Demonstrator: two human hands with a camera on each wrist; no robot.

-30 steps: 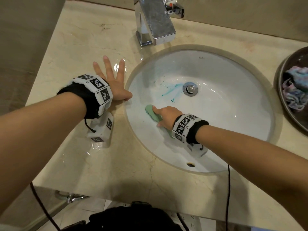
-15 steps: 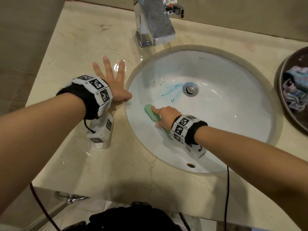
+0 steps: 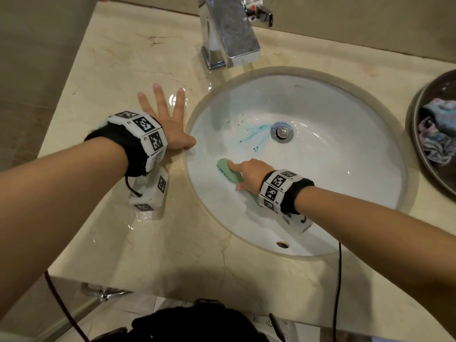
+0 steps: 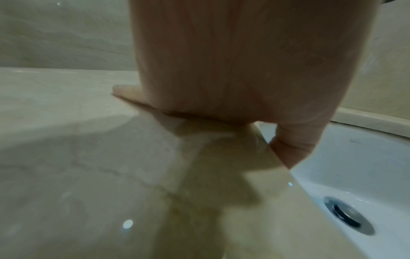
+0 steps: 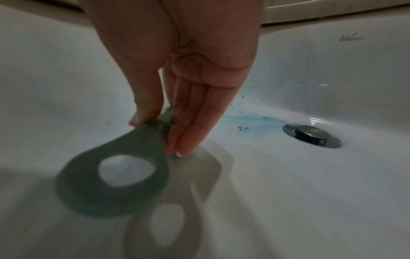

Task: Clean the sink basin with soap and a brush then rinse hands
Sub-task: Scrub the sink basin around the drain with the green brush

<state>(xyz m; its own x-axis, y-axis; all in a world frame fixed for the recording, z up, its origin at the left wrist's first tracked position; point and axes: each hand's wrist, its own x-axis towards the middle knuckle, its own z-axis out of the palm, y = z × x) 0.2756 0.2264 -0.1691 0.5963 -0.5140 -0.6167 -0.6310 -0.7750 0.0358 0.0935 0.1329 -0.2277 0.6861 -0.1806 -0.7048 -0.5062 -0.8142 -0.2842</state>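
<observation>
**Brush on the basin's left wall**

Your marble counter [image 3: 118, 243] surrounds the white sink basin [image 3: 345, 188]; the chrome faucet [image 3: 229, 33] stands at its 12 o'clock. At 3 o'clock a dark bowl [image 3: 419, 154] holds crumpled cloth [image 3: 436, 134]. Your left hand [image 3: 170, 124] lies flat, fingers spread, on the counter at the basin's 9 o'clock, thumb on the rim. Your right hand [image 3: 249, 174] grips the green brush [image 3: 228, 172], bristles on the left inner wall. Blue soap streaks [image 3: 254, 134] lie beside the drain [image 3: 282, 132].
</observation>
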